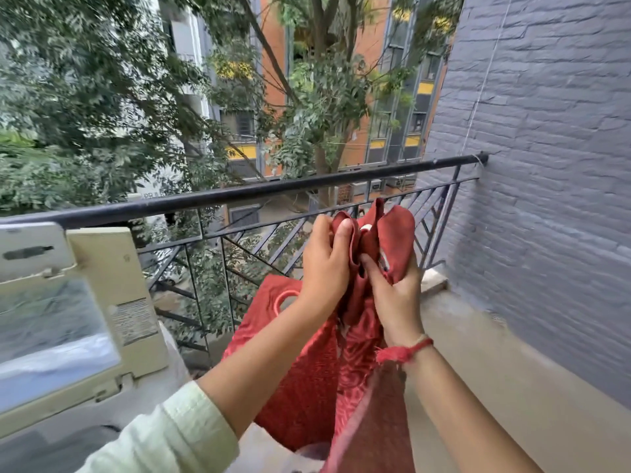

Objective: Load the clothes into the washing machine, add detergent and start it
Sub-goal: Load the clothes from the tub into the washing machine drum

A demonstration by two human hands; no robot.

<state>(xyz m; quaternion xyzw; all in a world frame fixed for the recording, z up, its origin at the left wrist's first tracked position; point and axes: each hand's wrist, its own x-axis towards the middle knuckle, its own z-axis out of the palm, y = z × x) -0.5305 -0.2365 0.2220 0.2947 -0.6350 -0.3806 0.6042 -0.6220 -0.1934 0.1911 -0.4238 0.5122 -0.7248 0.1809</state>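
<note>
At the left edge of the view stands the washing machine (102, 421), its cream lid (78, 319) raised with the window panel tilted upward; the drum opening is cut off below the frame and cannot be made out. To the right, in front of the balcony railing (239, 196), the left hand (324, 264) and right hand (396, 302) grip the bunched top of a red cloth (317, 380); the fingers of both are closed on it. The cloth hangs with its long axis vertical, lower end hidden behind the forearms. The machine lies left of and below both hands; the left hand is nearer. The grey brick wall (546, 165) closes the right side.
</note>
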